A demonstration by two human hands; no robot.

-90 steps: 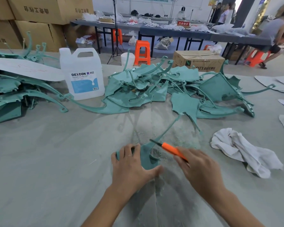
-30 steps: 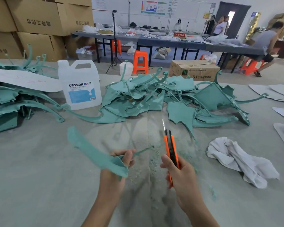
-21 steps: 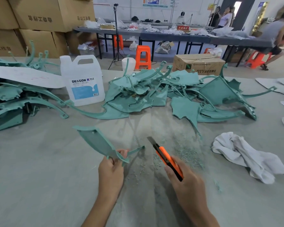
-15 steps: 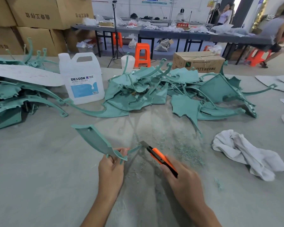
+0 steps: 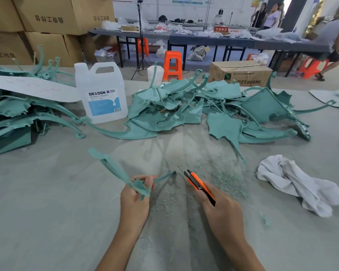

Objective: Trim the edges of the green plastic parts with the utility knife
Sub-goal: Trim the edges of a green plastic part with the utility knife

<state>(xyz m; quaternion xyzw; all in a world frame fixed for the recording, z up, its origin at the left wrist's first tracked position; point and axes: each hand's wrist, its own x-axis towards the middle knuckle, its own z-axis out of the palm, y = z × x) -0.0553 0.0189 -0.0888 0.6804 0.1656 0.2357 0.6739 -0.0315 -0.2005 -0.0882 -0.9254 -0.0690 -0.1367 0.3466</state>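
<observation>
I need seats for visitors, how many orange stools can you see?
3. The nearest stool stands beyond the jug; a second stool behind the tripod; a third stool at far right. An orange sliver under the long table may be a fourth, mostly hidden.

**Teal, orange and grey**

The part [image 5: 114,168] and the pile [image 5: 162,119] are teal green. The knife [image 5: 199,185] is orange with black. The jug [image 5: 90,79] is white, its label [image 5: 103,103] blue and white. The rag [image 5: 297,184] is white, the stool [image 5: 172,63] orange, the boxes [image 5: 53,16] brown, the table [image 5: 47,202] grey.
</observation>
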